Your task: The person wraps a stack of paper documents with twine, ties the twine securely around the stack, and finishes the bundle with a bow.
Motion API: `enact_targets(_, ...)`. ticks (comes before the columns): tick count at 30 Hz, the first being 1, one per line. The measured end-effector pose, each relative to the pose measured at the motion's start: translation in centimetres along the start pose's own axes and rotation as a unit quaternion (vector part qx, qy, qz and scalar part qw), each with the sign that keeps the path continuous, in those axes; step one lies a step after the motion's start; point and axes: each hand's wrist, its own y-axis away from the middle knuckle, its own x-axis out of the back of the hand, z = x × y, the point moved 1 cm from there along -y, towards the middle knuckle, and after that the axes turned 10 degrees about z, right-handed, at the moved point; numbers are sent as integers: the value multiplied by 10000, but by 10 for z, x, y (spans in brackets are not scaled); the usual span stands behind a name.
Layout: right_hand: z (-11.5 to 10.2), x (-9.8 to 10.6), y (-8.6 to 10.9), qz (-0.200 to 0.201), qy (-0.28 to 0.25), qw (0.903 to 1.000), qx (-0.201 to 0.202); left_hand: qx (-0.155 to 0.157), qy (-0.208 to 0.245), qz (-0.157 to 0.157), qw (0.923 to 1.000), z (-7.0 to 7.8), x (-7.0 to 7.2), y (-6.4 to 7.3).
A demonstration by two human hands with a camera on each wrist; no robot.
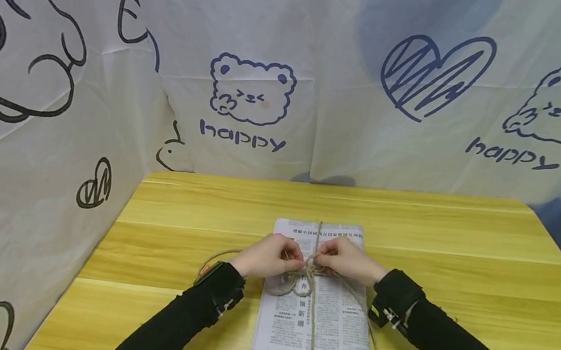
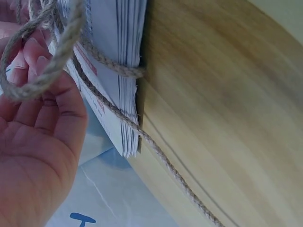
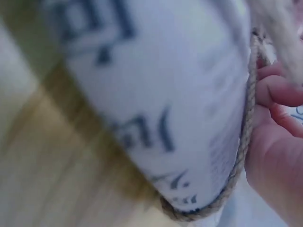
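Observation:
A folded stack of newspapers [image 1: 283,331] lies on the table, with a thin braided rope [image 1: 312,327] running lengthwise and crosswise around it. My left hand [image 1: 270,256] pinches the rope just left of the crossing at the stack's middle. From the other side, my right hand [image 1: 352,261] pinches the rope between thumb and fingers. Small rope loops and a knot lie between the two hands. In the left wrist view, a rope loop [image 2: 66,52] bends in front of the fingers. The right wrist view shows rope [image 3: 236,161] wrapping the paper's edge; right fingertips are partly hidden.
A yellow wood-grain table [image 1: 186,215] carries the stack. One loose rope end hangs off the stack's right side; another length [image 1: 208,261] curves out to the left. White cloth [image 1: 329,146] with drawings hangs behind the table and at its sides.

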Motion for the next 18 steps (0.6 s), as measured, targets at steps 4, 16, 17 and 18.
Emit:
enact_targets(4,1,3,-2,-357,-616,9969,-339,-7,21,-24,10000,-1,0,0)
enact_targets(16,4,2,0,35,130,9996,231,-15,268,-77,9996,-4,-1,4)
enact_targets(17,3,1,1,198,454,9976,474,-26,291,-79,9995,-5,-2,4)
enact_targets(18,2,0,2,350,766,9938,724,-18,318,-82,9995,-5,-3,4)
